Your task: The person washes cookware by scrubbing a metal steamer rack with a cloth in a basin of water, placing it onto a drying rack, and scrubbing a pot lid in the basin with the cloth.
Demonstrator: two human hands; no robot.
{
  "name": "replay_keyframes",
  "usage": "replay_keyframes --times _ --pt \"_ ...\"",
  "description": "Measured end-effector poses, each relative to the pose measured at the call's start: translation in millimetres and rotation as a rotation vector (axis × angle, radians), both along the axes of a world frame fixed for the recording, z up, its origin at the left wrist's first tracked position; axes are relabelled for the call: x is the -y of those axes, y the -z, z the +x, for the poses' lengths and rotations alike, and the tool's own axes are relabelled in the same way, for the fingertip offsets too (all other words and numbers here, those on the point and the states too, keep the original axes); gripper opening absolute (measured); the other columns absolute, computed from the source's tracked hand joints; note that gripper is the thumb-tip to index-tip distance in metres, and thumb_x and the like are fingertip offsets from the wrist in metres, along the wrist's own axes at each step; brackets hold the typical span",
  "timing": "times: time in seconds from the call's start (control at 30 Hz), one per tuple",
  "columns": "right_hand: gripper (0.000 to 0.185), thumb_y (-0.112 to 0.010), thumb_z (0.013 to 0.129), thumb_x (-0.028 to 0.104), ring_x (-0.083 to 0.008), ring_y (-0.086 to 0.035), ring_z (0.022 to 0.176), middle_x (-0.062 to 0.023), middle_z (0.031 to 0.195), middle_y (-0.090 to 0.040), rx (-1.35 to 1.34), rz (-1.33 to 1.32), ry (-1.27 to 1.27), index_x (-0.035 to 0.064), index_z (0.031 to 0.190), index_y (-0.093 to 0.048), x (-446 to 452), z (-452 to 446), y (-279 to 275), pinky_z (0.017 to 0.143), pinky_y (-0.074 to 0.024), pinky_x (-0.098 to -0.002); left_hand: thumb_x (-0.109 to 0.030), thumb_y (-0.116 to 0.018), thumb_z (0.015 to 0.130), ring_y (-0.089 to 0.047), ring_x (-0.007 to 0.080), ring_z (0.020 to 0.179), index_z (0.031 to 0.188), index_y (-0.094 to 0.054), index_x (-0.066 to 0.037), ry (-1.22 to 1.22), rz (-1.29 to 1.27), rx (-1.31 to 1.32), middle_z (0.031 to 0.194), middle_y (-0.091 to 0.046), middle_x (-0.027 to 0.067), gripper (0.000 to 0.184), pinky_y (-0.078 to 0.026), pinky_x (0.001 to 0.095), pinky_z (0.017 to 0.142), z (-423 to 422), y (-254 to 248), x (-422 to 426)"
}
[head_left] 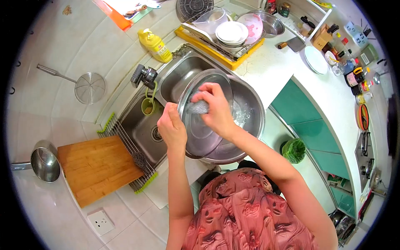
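My left hand (172, 127) is closed on the near left rim of a round pot lid (203, 131), which looks like clear glass with a metal edge. The lid is tilted over a large metal basin (259, 110) that has some water and suds in it. My right hand (216, 109) grips a grey mesh scouring pad (198, 107) and presses it against the lid's surface. Part of the pad is hidden under my fingers. Behind the lid lies a steel double sink (175, 85), and a green strainer cup (148, 106) hangs by the tap (143, 76).
A wooden cutting board (98, 168) lies on a rack (125, 135) at left. A yellow soap bottle (155, 45) stands behind the sink. Stacked dishes (231, 33) fill a drying rack at the back. Right of the basin, a green-lined bin (294, 151) is on the floor.
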State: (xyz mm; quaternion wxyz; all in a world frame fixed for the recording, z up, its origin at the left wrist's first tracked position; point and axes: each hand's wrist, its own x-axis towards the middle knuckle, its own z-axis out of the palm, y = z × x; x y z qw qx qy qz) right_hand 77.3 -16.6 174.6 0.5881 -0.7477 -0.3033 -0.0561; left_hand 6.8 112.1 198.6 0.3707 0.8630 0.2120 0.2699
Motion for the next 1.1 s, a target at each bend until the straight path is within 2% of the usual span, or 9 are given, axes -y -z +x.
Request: replay_keyframes --times 0.1,0.2,0.3,0.43,0.6,0.63,0.87,0.97,1.1 --pt "0.049 -0.06 0.063 -0.012 -0.0373 -0.047 0.119 -0.0162 0.127 -0.048 0.127 0.058 -0.034 0.0048 0.109 -0.06 -17 -10 -18 0.104 -0.0403 -0.0442 -0.042 -0.034 0.104 -0.06 0.0439 0.069 0.091 -0.06 -0.006 -0.006 0.09 0.03 0.072 -0.06 0.0211 0.046 -0.044 0.0507 0.062 1 7 4" --pt "0.047 -0.06 0.066 -0.011 -0.0377 -0.047 0.119 -0.0146 0.129 -0.048 0.18 0.082 -0.218 0.0049 0.11 -0.061 -13 -11 -9 0.105 -0.0407 -0.0455 -0.041 -0.036 0.102 -0.061 0.0455 0.071 0.092 -0.06 -0.006 -0.049 0.089 0.006 0.075 -0.061 0.022 0.044 -0.044 0.0523 0.063 1 6 4" --pt "0.04 -0.057 0.068 -0.012 -0.0332 -0.054 0.111 -0.01 0.119 -0.059 0.302 0.109 -0.294 0.0042 0.104 -0.065 -11 0 -16 0.098 -0.0471 -0.0407 -0.047 -0.027 0.106 -0.061 0.0435 0.074 0.093 -0.062 -0.002 -0.043 0.136 0.042 0.078 -0.061 0.0214 0.058 -0.045 0.0479 0.066 0 5 8" --pt "0.035 -0.062 0.071 -0.012 -0.0304 -0.062 0.1 -0.0068 0.104 -0.067 0.362 0.032 -0.204 0.0047 0.101 -0.069 -1 40 -25 0.088 -0.0521 -0.0379 -0.054 -0.028 0.105 -0.056 0.0314 0.06 0.087 -0.061 -0.002 -0.04 0.21 0.076 0.067 -0.054 0.0144 0.064 -0.042 0.0398 0.058 -8 14 6" --pt "0.034 -0.067 0.07 -0.01 -0.0318 -0.064 0.089 -0.0109 0.093 -0.069 0.09 0.012 -0.061 0.0097 0.096 -0.074 22 104 -13 0.079 -0.0529 -0.039 -0.062 -0.029 0.103 -0.045 0.0152 0.054 0.079 -0.06 -0.002 -0.094 0.201 0.173 0.06 -0.045 0.0043 0.072 -0.036 0.0309 0.052 -17 26 12" --pt "0.032 -0.071 0.07 -0.007 -0.0322 -0.065 0.088 -0.0104 0.093 -0.069 0.009 -0.039 -0.082 0.0093 0.097 -0.075 28 117 -15 0.079 -0.0527 -0.039 -0.062 -0.03 0.103 -0.045 0.0149 0.053 0.079 -0.06 -0.002 -0.092 0.213 0.179 0.06 -0.044 0.0039 0.071 -0.036 0.0307 0.052 -18 26 13" --pt "0.033 -0.07 0.065 -0.006 -0.0294 -0.058 0.096 -0.0074 0.086 -0.063 0.446 -0.116 -0.565 0.0075 0.095 -0.071 12 92 -58 0.083 -0.0516 -0.0386 -0.059 -0.035 0.104 -0.045 0.0171 0.05 0.079 -0.06 -0.003 -0.092 0.291 0.193 0.058 -0.044 0.0052 0.067 -0.035 0.0311 0.049 -15 19 19" --pt "0.034 -0.068 0.062 -0.007 -0.0291 -0.057 0.097 -0.0074 0.085 -0.061 0.414 -0.162 -0.592 0.0067 0.094 -0.07 15 96 -62 0.084 -0.0518 -0.0386 -0.055 -0.04 0.103 -0.046 0.0206 0.047 0.077 -0.06 -0.002 -0.095 0.349 0.277 0.057 -0.043 0.0068 0.062 -0.035 0.0323 0.046 -14 22 20" --pt "0.027 -0.071 0.074 -0.002 -0.0239 -0.064 0.09 -0.0081 0.093 -0.068 0.187 -0.19 -0.453 0.0061 0.099 -0.073 42 143 -44 0.08 -0.0525 -0.0334 -0.051 -0.044 0.103 -0.046 0.0219 0.046 0.076 -0.06 -0.002 -0.087 0.366 0.337 0.057 -0.043 0.0077 0.058 -0.034 0.0326 0.045 -23 29 20"
